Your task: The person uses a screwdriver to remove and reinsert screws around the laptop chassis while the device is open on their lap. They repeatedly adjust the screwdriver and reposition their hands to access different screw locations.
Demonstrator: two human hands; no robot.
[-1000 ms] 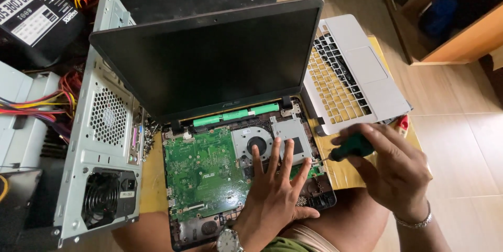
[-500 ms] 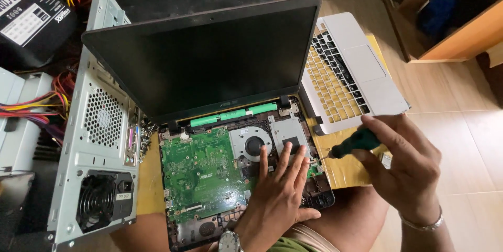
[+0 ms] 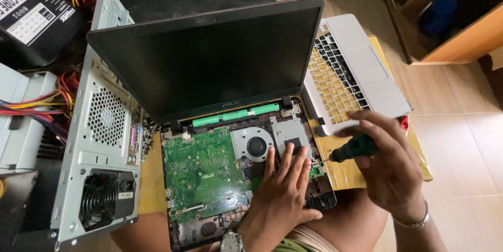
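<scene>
An opened laptop (image 3: 209, 63) with a dark screen stands in front of me, its base uncovered so the green motherboard (image 3: 204, 173) and round cooling fan (image 3: 255, 146) show. My left hand (image 3: 280, 197) lies flat on the right part of the base, fingers spread just below the fan and a metal plate. My right hand (image 3: 390, 165) grips a dark green screwdriver (image 3: 352, 150) whose tip points left at the base's right edge, close to my left fingertips. A watch sits on my left wrist, a bracelet on my right.
The removed silver keyboard cover (image 3: 353, 74) lies upside-right beside the laptop on a yellow surface (image 3: 367, 173). A metal desktop case (image 3: 99, 142) with a fan grille stands at left, a power supply (image 3: 31, 13) with coloured wires behind it. Wooden furniture (image 3: 450, 37) is at the far right.
My right hand has brought the screwdriver up and left, so its tip now reaches the base's right edge. My left hand stays pressed on the base.
</scene>
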